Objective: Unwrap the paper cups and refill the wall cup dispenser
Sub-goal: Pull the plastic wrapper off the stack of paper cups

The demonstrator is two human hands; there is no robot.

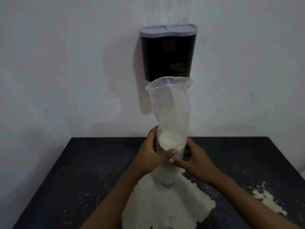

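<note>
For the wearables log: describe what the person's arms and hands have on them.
Nothing is worn, as far as the view shows. The left hand and right hand are bare, with no gloves, and no rings or watch can be made out in the dim light. Both forearms are uncovered down to the bottom edge of the picture, with no sleeve in view. Short fingernails show on the left hand.

Dispenser point(168, 52) base behind plastic sleeve point(171, 106); cup count inside indistinct.

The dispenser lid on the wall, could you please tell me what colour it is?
The lid is light grey, above a dark body; the head view shows it.
</note>
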